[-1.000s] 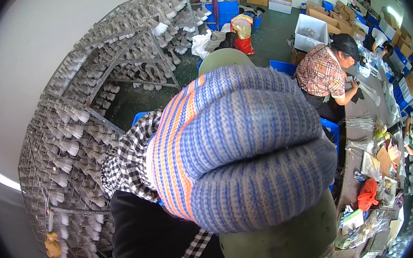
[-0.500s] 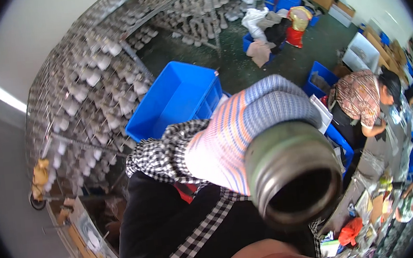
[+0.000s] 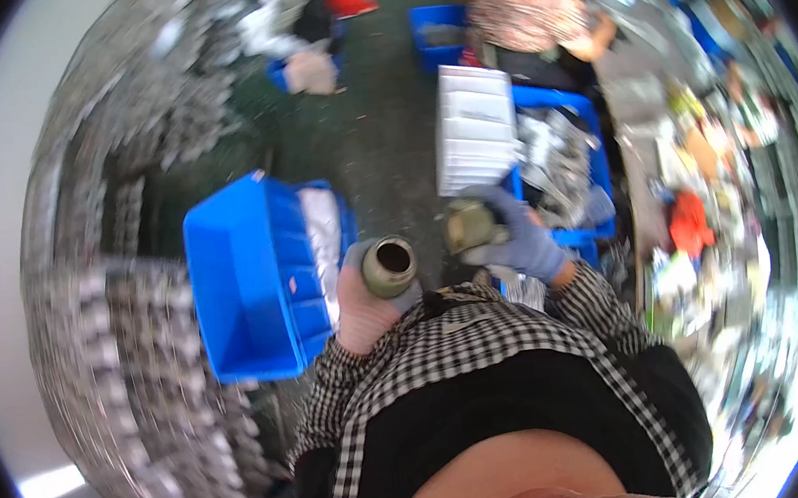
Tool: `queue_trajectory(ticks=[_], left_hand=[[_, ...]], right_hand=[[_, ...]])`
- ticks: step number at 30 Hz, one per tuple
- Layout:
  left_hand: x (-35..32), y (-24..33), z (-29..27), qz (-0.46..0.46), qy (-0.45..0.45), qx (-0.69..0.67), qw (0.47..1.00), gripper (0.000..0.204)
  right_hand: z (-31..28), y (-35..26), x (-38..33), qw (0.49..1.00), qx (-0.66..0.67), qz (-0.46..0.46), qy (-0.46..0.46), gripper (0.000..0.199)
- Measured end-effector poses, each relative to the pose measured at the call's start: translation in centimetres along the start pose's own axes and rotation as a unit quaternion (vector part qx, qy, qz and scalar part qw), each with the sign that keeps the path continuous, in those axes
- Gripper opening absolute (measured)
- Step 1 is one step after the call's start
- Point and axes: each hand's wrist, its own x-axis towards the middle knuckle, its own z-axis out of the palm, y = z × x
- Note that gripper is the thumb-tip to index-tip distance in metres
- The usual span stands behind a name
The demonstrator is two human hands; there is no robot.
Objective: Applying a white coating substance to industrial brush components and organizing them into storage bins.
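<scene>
Upright in front of my body is a green metal flask (image 3: pixel 388 279), its round metal mouth uncovered and facing up. My left hand (image 3: pixel 365 312), in a pale knitted glove, is wrapped round it. To its right, my right hand (image 3: pixel 525 237), in a blue-grey glove, grips a short greenish rounded piece (image 3: pixel 467 227), which looks like a flask cap but is blurred. The two pieces are apart. Checked sleeves and a checked apron (image 3: pixel 465 339) lie below my hands.
A blue bin (image 3: pixel 240 293) stands tilted at the left, against another with white cloth. At the right, a white box (image 3: pixel 474 127) adjoins a blue crate of grey items (image 3: pixel 591 149). Racks (image 3: pixel 132 371) line the left. Beyond, a co-worker (image 3: pixel 525 6) bends over a worktable.
The flask has moved from close before the camera down to waist height in my left hand. My right hand has come into view with the greenish piece. The view has swung right and down.
</scene>
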Motion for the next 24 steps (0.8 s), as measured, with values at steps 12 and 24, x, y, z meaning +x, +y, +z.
queue_trajectory(ticks=[12,24], left_hand=[[3.5,-3.7,7.9,0.082,-0.411,-0.025,0.908,0.059],[7.1,2.2,22.7,0.086,-0.683,-0.12,0.716,0.057]], right_hand=[[-1.8,-2.9,-7.0,0.913,-0.395,-0.099,-0.042,0.048],[-9.1,-3.3,-16.7,0.895,-0.433,-0.041,0.101,0.034]])
